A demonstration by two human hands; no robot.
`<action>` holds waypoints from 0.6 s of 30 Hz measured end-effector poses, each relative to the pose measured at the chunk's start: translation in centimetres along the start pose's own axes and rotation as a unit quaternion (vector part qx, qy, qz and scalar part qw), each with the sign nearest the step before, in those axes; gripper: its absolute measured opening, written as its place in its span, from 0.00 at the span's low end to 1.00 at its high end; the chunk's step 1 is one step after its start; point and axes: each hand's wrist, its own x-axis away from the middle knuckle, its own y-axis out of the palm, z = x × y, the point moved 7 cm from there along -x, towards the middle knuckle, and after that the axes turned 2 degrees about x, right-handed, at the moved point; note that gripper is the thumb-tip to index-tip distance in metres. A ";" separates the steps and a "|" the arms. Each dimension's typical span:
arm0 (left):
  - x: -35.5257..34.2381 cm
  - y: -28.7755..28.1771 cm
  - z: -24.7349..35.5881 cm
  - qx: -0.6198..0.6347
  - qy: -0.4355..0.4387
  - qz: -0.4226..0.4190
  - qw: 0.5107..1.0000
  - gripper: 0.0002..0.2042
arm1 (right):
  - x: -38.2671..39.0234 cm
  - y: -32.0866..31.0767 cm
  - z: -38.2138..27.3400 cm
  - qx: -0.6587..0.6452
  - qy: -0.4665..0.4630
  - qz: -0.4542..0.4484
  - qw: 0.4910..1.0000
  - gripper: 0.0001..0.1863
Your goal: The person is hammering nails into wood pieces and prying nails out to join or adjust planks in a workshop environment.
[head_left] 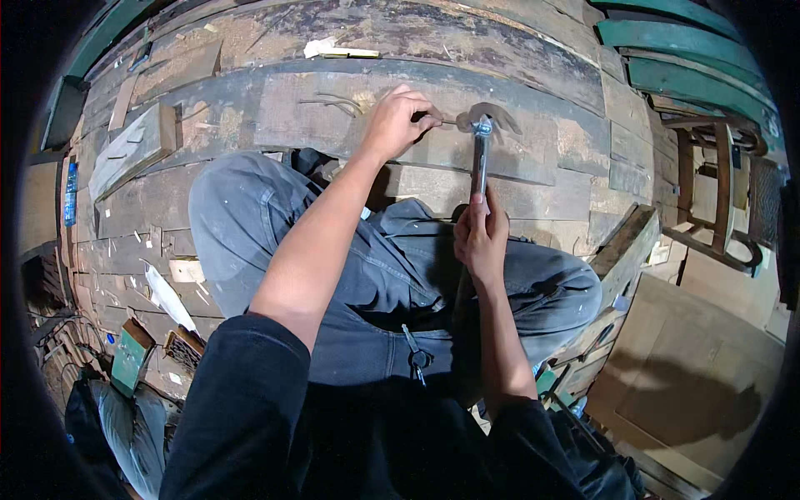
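Note:
My right hand (pixel 482 237) is wrapped round the handle of a claw hammer (pixel 479 158), just in front of my lap. The hammer's dark head is at the far end, its claw toward the right. Farther left, my left hand (pixel 400 122) pinches a thin nail (pixel 449 122) that points sideways toward the hammer's striking face. Whether nail and face touch, I cannot tell. Under both lies a flat wooden board (pixel 517 142) on the plank floor. A few loose bent nails (pixel 333 102) rest on the wood left of my left hand.
At the left sits a wooden block (pixel 133 150) with nails on it. Pale scraps (pixel 342 50) lie beyond my hands. A wooden frame (pixel 717 187) and green slats (pixel 683 42) stand at the right, near a large panel (pixel 692 375). My crossed legs (pixel 250 217) flank the work spot.

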 end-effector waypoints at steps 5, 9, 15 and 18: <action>0.0 -0.4 -0.4 0.041 -0.016 0.002 0.999 0.09 | 0.6 0.7 -1.4 0.068 -0.080 0.029 0.994 0.23; -0.1 -0.4 -0.1 0.023 0.002 0.012 1.000 0.08 | -0.4 0.9 0.3 0.072 -0.025 -0.003 0.997 0.23; 0.2 -0.3 -0.8 0.041 -0.007 0.019 0.999 0.07 | 0.1 1.0 -0.7 0.067 -0.089 0.023 0.993 0.23; 0.4 -0.3 -0.9 0.012 -0.008 0.025 1.000 0.08 | -0.5 0.8 0.3 0.009 -0.043 0.024 0.999 0.20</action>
